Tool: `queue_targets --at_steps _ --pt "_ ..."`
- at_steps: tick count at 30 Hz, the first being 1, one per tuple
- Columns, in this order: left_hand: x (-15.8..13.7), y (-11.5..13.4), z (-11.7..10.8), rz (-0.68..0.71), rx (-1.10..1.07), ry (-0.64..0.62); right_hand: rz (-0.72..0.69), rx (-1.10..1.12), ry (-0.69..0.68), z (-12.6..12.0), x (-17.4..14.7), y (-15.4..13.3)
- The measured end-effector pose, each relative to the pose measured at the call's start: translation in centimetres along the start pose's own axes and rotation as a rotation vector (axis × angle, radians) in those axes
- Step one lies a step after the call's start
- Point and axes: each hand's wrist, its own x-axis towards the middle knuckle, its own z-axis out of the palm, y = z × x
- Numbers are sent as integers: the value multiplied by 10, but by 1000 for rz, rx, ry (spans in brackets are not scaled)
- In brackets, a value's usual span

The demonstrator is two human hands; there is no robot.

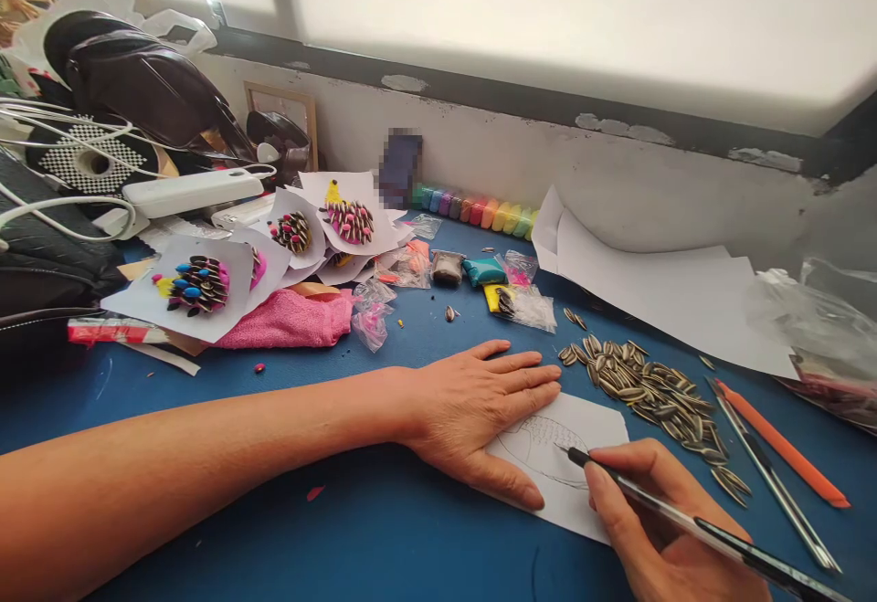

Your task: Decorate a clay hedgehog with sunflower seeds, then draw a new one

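A pen (675,515) with a black grip is held in my right hand (668,520), its tip at a pencil-like line drawing on a small sheet of white paper (589,511). The drawing is a rounded outline filled partly with small marks. My left hand (480,401) lies flat with its fingers stretched out, covering the left part of that sheet. Just beyond the paper spreads a heap of striped sunflower seeds (650,387). Right of the heap lie a second pen (771,474) and an orange stick-shaped tool (785,442).
Paper pieces bearing seed-covered clay figures (198,287) lie at the left by a pink cloth (288,319). Clay packets (448,268) and a row of coloured clay (480,211) sit toward the wall. White sheets (658,291) and a plastic bag (822,310) are at the right.
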Motion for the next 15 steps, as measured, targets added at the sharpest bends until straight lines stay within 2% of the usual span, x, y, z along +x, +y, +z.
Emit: queue_targets --at_steps 6,10,15 --pt "0 -1 1 9 -1 13 -12 7 -27 -3 0 2" --pt "0 -1 1 12 -2 10 72 55 -30 -1 -2 -3" --pt "-1 0 0 4 -1 2 203 137 46 6 -5 -11"
